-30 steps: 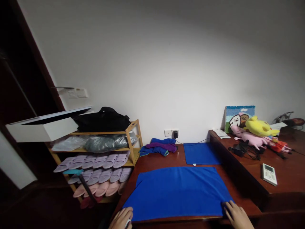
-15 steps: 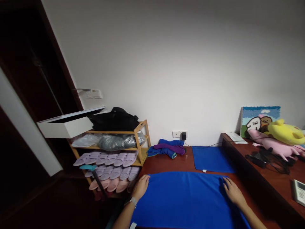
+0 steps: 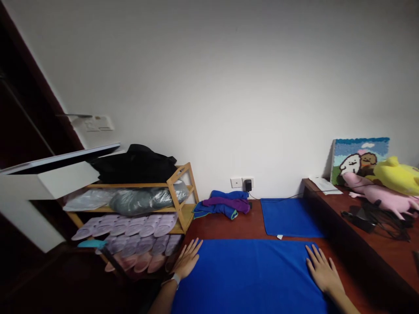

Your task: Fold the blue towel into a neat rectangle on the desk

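A large blue cloth lies spread over the reddish-brown table, with a few faint creases in it. At its far left corner my left hand, with a watch on the wrist, rests with fingers stretched out. My right hand lies flat with spread fingers on the cloth's far right corner. Behind the large cloth is a smaller blue cloth with a white tag on its near edge. Crumpled blue and purple cloths lie near the wall, left of the smaller one.
A wooden rack at the left holds slippers, plastic-wrapped items, a black bag and a white box. A plugged-in charger sits at the wall. A raised surface at the right carries plush toys, cables and a picture.
Both hands have flattened, with the fingers spreading out over the cloth's far corners. The cloth's far edge looks straighter. The view has shifted to the right.
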{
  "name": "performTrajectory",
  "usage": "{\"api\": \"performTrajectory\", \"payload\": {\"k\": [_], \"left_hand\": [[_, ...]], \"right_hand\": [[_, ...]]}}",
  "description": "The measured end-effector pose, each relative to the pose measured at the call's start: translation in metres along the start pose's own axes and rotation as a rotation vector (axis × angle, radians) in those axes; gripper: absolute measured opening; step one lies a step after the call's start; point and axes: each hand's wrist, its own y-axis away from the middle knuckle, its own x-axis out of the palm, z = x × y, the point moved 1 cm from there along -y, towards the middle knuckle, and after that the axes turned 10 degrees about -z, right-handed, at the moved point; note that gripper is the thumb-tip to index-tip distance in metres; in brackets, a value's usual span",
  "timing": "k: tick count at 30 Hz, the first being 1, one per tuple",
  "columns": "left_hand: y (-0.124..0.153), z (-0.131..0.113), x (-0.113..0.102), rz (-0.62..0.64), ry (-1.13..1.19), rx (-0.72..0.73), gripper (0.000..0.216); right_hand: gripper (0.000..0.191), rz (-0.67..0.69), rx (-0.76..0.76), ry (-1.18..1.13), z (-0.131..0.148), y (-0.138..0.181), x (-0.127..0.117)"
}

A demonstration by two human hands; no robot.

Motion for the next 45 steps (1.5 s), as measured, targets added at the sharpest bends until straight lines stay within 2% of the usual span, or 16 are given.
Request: {"api": "performTrajectory", "payload": {"k": [3,6,8,12,15,17,19,23,26,29,31,34,36,38,43,45], "left_hand": [[0.002,-0.004,0.003,-0.182,-0.056,0.025,0.067],[0.007,-0.015,0.012,-0.376,-0.086,-0.061,0.059],[0.011,-0.023,0.019,-0.39,-0.061,-0.085,0.055],[0.016,-0.03,0.028,-0.32,-0.023,-0.067,0.056],[0.014,-0.028,0.031,-0.321,-0.023,-0.077,0.058],[0.012,-0.026,0.034,-0.335,-0.016,-0.085,0.059],[0.01,-0.024,0.036,-0.347,-0.005,-0.087,0.06],[0.008,-0.024,0.038,-0.336,-0.01,-0.088,0.059],[0.008,-0.025,0.037,-0.329,-0.025,-0.094,0.06],[0.008,-0.024,0.038,-0.337,-0.031,-0.106,0.06],[0.007,-0.023,0.04,-0.343,-0.027,-0.114,0.06],[0.006,-0.022,0.042,-0.354,-0.022,-0.131,0.061],[0.005,-0.022,0.041,-0.357,-0.017,-0.139,0.061],[0.005,-0.022,0.04,-0.361,-0.015,-0.141,0.062],[0.004,-0.025,0.036,-0.346,-0.03,-0.144,0.064],[0.004,-0.026,0.033,-0.331,-0.042,-0.152,0.065]], "right_hand": [[0.072,0.027,0.004,0.026,0.002,0.001,-0.002],[0.072,0.037,0.003,0.048,0.002,0.003,-0.001],[0.071,0.038,0.001,0.055,0.0,0.004,-0.001],[0.069,0.052,0.015,0.056,-0.002,-0.003,-0.009],[0.067,0.001,0.031,0.077,0.021,-0.009,-0.028],[0.067,-0.092,-0.045,0.033,0.061,-0.008,-0.044],[0.065,-0.143,-0.196,-0.106,0.117,0.0,-0.056],[0.061,-0.027,-0.43,-0.347,0.244,0.025,-0.058],[0.063,0.066,-0.547,-0.445,0.32,0.039,-0.047],[0.065,0.121,-0.616,-0.497,0.366,0.044,-0.031],[0.066,0.139,-0.612,-0.5,0.378,0.043,-0.021],[0.066,0.125,-0.56,-0.466,0.364,0.036,-0.013],[0.067,0.104,-0.496,-0.414,0.332,0.028,-0.014],[0.067,0.079,-0.408,-0.341,0.284,0.02,-0.017],[0.067,0.015,-0.153,-0.14,0.127,-0.005,-0.022],[0.068,0.005,-0.041,-0.05,0.072,-0.013,-0.022]]}}
